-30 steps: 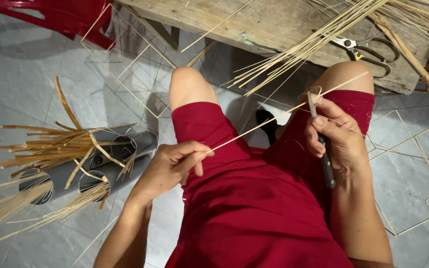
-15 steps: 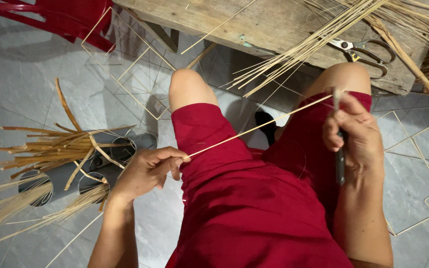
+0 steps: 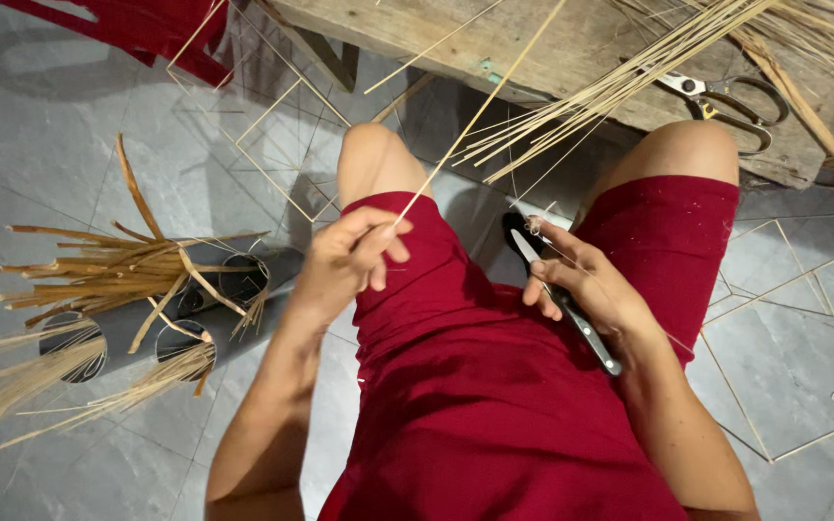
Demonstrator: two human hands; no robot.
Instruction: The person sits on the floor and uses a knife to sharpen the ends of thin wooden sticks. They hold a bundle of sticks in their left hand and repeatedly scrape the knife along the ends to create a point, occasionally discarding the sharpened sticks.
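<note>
The thin bamboo strip (image 3: pixel 480 111) runs as 1 long pale sliver from the left hand (image 3: pixel 345 260) up and to the right, crossing in front of the near edge of the wooden bench (image 3: pixel 552 53) and leaving the view at the top. Its lower end is pinched between the thumb and fingertips of the left hand, above the left thigh. The left hand is closed on this strip.

Handling judgement: the strip looks very light, springy along its length and easily snapped if bent sharply. It appears narrow enough that a fingertip pinch near the end gives control. A hold nearer mid-length would probably reduce whipping. Edges may be splintery.

The right hand (image 3: pixel 586 285) rests over the right thigh and is clenched around the small knife (image 3: pixel 562 294). The blade points up toward the gap between the knees, and the dark handle end projects below the palm. The knife is apart from the strip.

On the bench, a loose bundle of similar strips (image 3: pixel 649 77) lies fanned across the near edge, overhanging toward the knees. A pair of scissors (image 3: pixel 726 96) lies near the right corner of the bench, just beside the bundle.

On the tiled floor (image 3: pixel 50 145) to the left, 3 grey tubes (image 3: pixel 195 309) lie on their sides, holding wider brown bamboo slats (image 3: pixel 108 270) and finer pale fibres. Thin strip frames (image 3: pixel 272 125) lie on the floor near the bench leg. A red plastic item (image 3: pixel 137 24) shows at the upper left corner.
</note>
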